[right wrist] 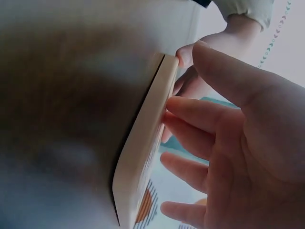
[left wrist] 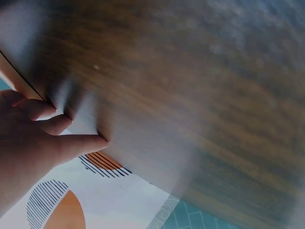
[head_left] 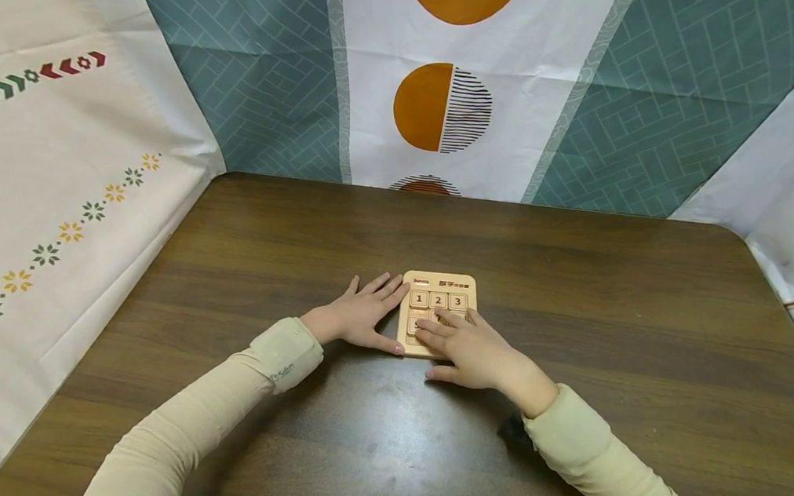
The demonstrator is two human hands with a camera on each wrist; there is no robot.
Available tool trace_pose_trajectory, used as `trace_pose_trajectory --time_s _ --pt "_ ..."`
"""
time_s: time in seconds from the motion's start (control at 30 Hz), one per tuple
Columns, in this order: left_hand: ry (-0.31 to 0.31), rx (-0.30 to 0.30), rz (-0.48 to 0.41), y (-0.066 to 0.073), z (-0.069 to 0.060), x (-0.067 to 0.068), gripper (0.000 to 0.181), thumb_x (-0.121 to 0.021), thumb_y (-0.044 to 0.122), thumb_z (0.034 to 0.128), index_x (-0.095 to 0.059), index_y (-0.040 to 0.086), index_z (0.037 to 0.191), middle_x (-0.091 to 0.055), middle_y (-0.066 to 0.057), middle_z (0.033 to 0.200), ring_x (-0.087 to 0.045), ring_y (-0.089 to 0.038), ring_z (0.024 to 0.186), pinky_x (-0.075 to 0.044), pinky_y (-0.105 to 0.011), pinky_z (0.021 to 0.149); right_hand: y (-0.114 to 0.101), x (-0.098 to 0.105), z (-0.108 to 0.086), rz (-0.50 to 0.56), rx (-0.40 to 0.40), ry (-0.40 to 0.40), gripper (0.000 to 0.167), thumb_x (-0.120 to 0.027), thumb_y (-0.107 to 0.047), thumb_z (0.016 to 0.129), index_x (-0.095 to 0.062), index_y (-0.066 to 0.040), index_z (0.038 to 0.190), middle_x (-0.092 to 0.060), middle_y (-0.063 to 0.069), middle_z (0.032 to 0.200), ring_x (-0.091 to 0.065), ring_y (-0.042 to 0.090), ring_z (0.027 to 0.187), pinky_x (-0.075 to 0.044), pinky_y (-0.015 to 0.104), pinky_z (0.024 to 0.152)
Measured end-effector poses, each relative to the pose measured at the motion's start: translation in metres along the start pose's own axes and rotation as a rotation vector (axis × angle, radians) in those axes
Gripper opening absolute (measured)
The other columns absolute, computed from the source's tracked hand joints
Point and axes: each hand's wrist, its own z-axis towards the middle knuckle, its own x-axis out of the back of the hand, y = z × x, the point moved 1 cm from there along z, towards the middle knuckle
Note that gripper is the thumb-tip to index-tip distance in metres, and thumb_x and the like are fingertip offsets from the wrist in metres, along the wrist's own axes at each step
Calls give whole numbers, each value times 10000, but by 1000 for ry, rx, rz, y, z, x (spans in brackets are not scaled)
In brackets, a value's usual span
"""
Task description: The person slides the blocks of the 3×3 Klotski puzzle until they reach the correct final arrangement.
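A light wooden number sliding puzzle [head_left: 411,344] lies flat on the brown table, its tiles 1, 2 and 3 showing in the top row. The left hand [head_left: 363,316] rests at its left edge, fingers spread and the thumb by the lower left corner. Over the lower tiles lies the right hand [head_left: 476,353], fingers extended with fingertips touching them; it hides most of the lower rows. In the right wrist view the puzzle's side [right wrist: 143,138] shows edge-on, with the right hand's fingers [right wrist: 195,112] reaching over its face.
The dark wood-grain table [head_left: 299,231] extends around the puzzle on all sides. A patterned teal and white cloth [head_left: 271,71] hangs behind its far edge. Pale cloth [head_left: 55,186] with small flower prints covers the left side. A small black object [head_left: 516,430] sits under the right wrist.
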Motion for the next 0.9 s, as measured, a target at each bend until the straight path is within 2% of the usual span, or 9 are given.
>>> trace_pose_trajectory --time_s 0.43,0.63,0.9 --pt "-5 3 1 0 2 -1 1060 -505 722 737 -15 146 1479 3 -75 1521 49 -249 1378 -42 -617 1012 7 3 7 34 -56 -26 641 -546 -452 879 -377 -130 1406 -312 20 1458 -201 306 1347 -164 601 1004" --pt "-18 17 3 -1 2 -1 1059 -492 732 734 9 166 1476 32 -58 1519 63 -237 1378 -33 -611 1015 6 3 -5 41 -65 -18 625 -550 -458 875 -419 -116 1382 -337 31 1445 -196 309 1348 -162 610 997" --pt "3 8 11 -1 1 -2 1057 -498 730 734 -17 156 1480 6 -70 1522 36 -248 1381 -50 -619 1010 7 -2 -25 57 -65 6 617 -579 -430 865 -438 -103 1369 -359 52 1432 -208 313 1344 -167 616 990"
